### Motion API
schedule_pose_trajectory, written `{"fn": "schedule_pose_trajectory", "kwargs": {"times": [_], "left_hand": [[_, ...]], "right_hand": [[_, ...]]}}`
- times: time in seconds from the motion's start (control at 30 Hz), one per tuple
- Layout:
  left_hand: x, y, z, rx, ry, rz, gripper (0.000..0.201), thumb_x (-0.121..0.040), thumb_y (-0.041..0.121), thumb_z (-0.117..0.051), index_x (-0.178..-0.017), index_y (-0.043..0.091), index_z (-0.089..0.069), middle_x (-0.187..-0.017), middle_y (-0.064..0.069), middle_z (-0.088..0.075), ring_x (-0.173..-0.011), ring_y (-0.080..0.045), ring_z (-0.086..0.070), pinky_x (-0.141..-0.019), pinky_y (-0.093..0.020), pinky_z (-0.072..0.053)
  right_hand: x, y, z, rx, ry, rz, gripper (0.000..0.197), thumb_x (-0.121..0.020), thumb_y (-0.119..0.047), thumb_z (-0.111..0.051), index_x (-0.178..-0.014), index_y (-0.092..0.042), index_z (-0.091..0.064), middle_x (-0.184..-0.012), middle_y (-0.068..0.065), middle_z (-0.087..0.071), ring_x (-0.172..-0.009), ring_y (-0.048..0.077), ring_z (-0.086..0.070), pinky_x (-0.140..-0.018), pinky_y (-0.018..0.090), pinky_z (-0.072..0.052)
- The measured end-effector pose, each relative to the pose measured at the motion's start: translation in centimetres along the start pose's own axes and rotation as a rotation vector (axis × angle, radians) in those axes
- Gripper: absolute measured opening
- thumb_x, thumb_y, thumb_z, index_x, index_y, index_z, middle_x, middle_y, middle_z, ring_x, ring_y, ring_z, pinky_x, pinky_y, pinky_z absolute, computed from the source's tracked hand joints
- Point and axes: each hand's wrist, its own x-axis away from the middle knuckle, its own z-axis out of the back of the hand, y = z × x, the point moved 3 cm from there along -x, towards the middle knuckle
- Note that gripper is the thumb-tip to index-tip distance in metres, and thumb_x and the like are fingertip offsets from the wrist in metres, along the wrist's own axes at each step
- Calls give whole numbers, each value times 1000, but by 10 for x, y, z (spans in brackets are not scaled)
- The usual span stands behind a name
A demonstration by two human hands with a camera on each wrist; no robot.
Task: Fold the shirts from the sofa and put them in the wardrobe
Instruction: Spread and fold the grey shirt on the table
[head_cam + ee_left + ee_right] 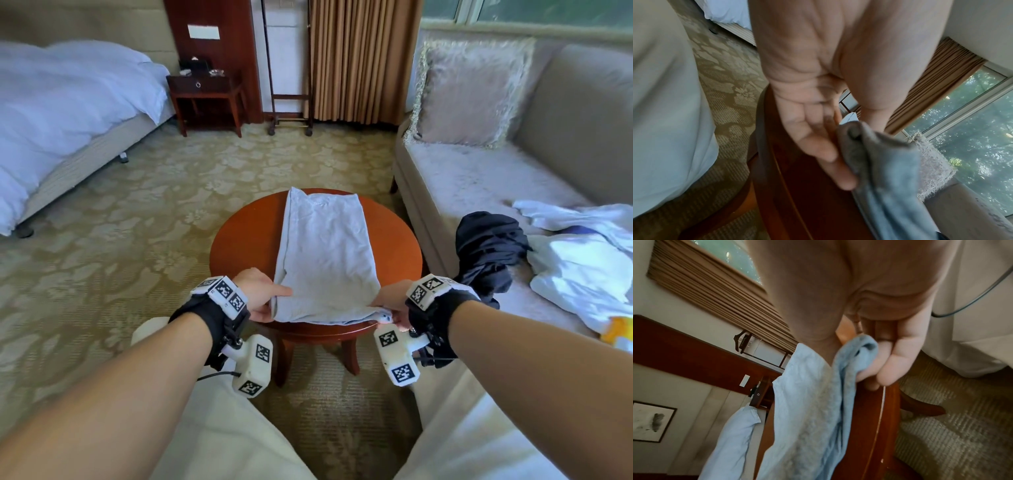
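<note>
A light grey shirt (325,253), folded into a long strip, lies along the round red-brown table (246,240). My left hand (263,296) pinches its near left corner, thumb on top and fingers (826,155) beneath the shirt's folded edge (885,164). My right hand (390,305) pinches the near right corner (851,360) at the table's front rim, fingers (892,368) curled under the cloth. On the beige sofa (479,178) to the right lie a dark crumpled shirt (486,246) and a white garment (582,253).
A fringed cushion (472,92) leans at the sofa's far end. A bed with white bedding (61,102) stands at the left, a dark wooden nightstand (205,99) and a rolling rack (289,102) beyond the table. Patterned carpet (137,212) surrounds the table.
</note>
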Motion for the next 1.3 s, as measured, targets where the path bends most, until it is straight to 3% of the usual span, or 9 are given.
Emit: {"fn": "schedule_pose_trajectory", "kwargs": {"times": [0.2, 0.3, 0.47, 0.7, 0.87, 0.93, 1.07, 1.17, 1.3], "left_hand": [[21, 14, 13, 214, 55, -193, 39, -81, 14, -79, -112, 32, -63, -95, -17, -73, -59, -29, -70, -48, -27, -51], [26, 18, 18, 306, 56, -236, 28, -81, 13, -78, -108, 14, -72, -86, -19, -74, -59, -28, -69, -48, -28, -50], [31, 25, 19, 576, -57, -241, 25, -94, 15, -59, -109, -5, -64, -91, -21, -73, -72, -29, -72, -61, -29, -58], [45, 39, 25, 611, -209, -349, 45, -85, -22, -41, -123, -4, -58, -118, -20, -67, -104, -27, -69, -86, -32, -54], [47, 47, 29, 448, -23, -420, 29, -84, -10, -67, -112, -1, -66, -104, -18, -73, -91, -25, -73, -81, -29, -58], [46, 51, 30, 387, 37, -426, 23, -83, 1, -73, -106, 3, -70, -96, -14, -74, -77, -20, -71, -70, -24, -56], [39, 55, 41, 207, 189, -447, 38, -59, 34, -88, -89, 13, -78, -78, -1, -59, -66, -14, -46, -58, -26, -37], [39, 56, 43, 181, 105, -447, 39, -55, 25, -82, -90, 8, -77, -94, 4, -73, -93, -17, -63, -80, -30, -45], [47, 58, 31, 311, -194, -404, 35, -70, -4, -61, -103, 1, -71, -107, -11, -74, -105, -24, -68, -95, -32, -46]], "right_hand": [[8, -13, 19, -108, -52, 75, 30, -93, -1, -41, -64, -8, -45, -63, 10, -39, -50, 17, -34, -57, 28, -32], [17, -21, 27, -272, -80, 101, 29, -93, -9, -42, -65, -6, -49, -52, 7, -37, -54, 18, -21, -64, 32, -25], [33, -29, 40, -658, 58, 100, 13, -89, -4, -53, -76, -4, -57, -57, 8, -67, -65, 20, -63, -87, 35, -54], [42, -36, 55, -1080, -136, 246, 40, -69, 12, -33, -96, -5, -57, -113, 23, -68, -98, 30, -71, -88, 39, -57], [37, -35, 57, -725, -304, 378, 37, -61, -5, -87, -89, -17, -66, -88, 1, -46, -78, 5, -42, -119, 40, -3], [39, -34, 55, -673, -287, 369, 32, -60, -12, -88, -85, -16, -68, -84, 4, -52, -78, 9, -47, -120, 38, -12], [39, -32, 59, -666, -59, 335, 12, -82, -19, -74, -87, -10, -67, -67, -1, -65, -65, 7, -59, -75, 22, -54], [35, -28, 66, -592, 49, 271, 22, -77, -21, -80, -79, -15, -59, -53, -3, -49, -46, 10, -36, -51, 22, -37], [27, -23, 72, -549, 55, 273, 26, -69, -14, -82, -71, -16, -56, -50, -4, -36, -53, 14, -22, -57, 26, -27]]}}
